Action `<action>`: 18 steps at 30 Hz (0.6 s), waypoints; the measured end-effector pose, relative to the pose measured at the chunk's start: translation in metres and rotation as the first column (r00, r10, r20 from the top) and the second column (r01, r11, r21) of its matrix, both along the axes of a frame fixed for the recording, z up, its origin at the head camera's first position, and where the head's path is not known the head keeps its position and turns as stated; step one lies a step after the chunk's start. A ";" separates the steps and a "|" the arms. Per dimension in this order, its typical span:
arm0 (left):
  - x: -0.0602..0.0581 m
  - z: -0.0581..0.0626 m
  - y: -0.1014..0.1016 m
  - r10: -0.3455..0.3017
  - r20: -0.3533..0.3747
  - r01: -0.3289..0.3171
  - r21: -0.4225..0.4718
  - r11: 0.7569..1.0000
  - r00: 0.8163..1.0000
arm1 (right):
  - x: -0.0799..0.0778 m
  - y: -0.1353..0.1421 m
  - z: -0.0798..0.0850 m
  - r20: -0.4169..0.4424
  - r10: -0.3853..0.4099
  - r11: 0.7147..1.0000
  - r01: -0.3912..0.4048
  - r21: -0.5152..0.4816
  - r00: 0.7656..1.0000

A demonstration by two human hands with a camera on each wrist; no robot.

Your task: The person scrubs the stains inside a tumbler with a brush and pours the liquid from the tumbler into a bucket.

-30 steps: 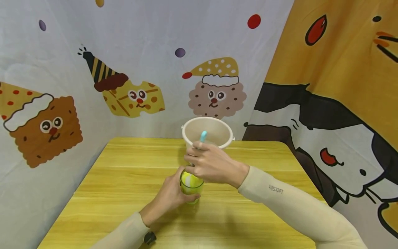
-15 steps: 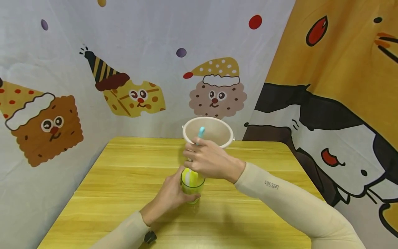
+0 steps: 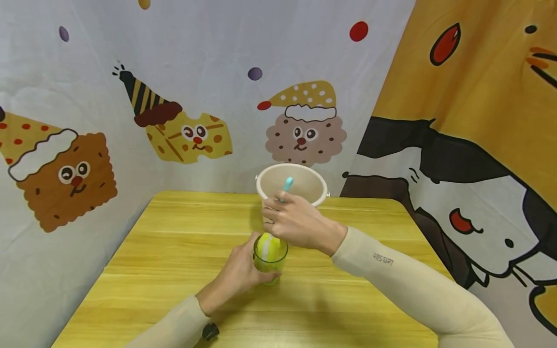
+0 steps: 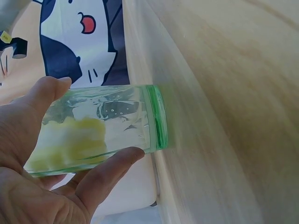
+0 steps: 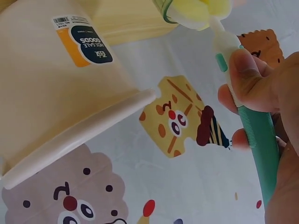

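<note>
My left hand (image 3: 239, 268) grips a clear, green-tinted glass (image 4: 126, 116) from the side, with the thumb low on its wall. The glass's base is right at the tabletop in the left wrist view. Inside its mouth sits the yellow and white sponge head (image 3: 269, 246) of a cup brush. My right hand (image 3: 298, 222) holds this brush above the glass, thumb and fingers wrapped round its teal and white handle (image 5: 257, 140). The handle's end pokes up past the knuckles, leaning slightly right in the head view.
Just behind the glass, a cream bucket (image 3: 304, 180) stands at the far side of the wooden table (image 3: 174, 261). A cloth backdrop (image 3: 209, 38) with cartoon pictures hangs behind and along the sides. A small black object (image 3: 210, 332) is at my left forearm.
My right hand has risen slightly with the brush, and more of the sponge shows at the glass's mouth. The handle's tilt shifts a little. My left hand and the glass stay nearly in place.
</note>
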State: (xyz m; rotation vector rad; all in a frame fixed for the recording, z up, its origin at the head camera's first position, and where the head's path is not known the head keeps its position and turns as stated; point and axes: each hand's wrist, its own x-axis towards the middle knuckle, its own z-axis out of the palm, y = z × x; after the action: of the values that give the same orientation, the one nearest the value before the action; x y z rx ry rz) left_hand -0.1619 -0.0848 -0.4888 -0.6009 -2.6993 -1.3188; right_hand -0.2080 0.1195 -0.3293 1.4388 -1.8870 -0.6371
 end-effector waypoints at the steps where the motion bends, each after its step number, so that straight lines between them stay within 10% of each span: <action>1: 0.000 0.000 0.000 0.001 0.006 -0.001 0.003 1.000 1.000 | 0.000 0.001 0.000 -0.003 -0.002 1.000 0.002 -0.001 1.000; 18: 0.000 0.000 -0.001 0.005 0.005 -0.005 -0.002 1.000 1.000 | 0.011 0.012 -0.006 0.014 -0.049 0.999 0.049 0.006 0.999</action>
State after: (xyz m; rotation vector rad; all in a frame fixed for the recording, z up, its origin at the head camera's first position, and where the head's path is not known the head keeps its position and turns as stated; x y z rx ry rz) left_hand -0.1619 -0.0860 -0.4893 -0.5920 -2.7046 -1.3176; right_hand -0.1975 0.1317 -0.3348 1.4083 -1.9376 -0.6581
